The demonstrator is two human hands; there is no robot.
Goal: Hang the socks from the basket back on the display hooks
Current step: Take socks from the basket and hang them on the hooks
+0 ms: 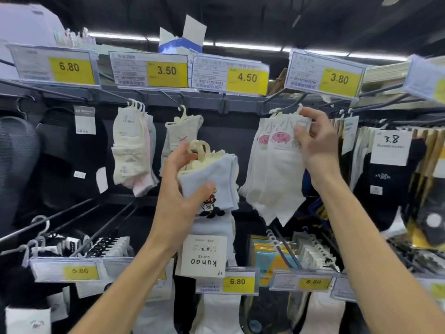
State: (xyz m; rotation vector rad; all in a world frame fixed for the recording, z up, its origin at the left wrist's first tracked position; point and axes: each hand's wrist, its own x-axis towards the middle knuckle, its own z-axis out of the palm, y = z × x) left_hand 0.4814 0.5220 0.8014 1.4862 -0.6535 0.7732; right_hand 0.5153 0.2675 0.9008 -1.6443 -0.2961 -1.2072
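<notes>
The bundle of socks [212,179], light blue with a cartoon print, is below the 4.50 price tag [246,78], in front of the display. The left hand [178,186] grips it around the middle. Its cream hangers [201,147] stand up above the fingers, and a "kunao socks" card [203,255] hangs upside down under it. Below and right of the same tag, the right hand [317,138] pinches the top of the white socks [277,169], which hang on a hook [284,102]. Below and left of the tag hangs one grey pair [180,133].

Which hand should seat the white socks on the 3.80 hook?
Right hand: it pinches the white socks just under that hook. Left hand grips the blue sock bundle, lower down.
</notes>
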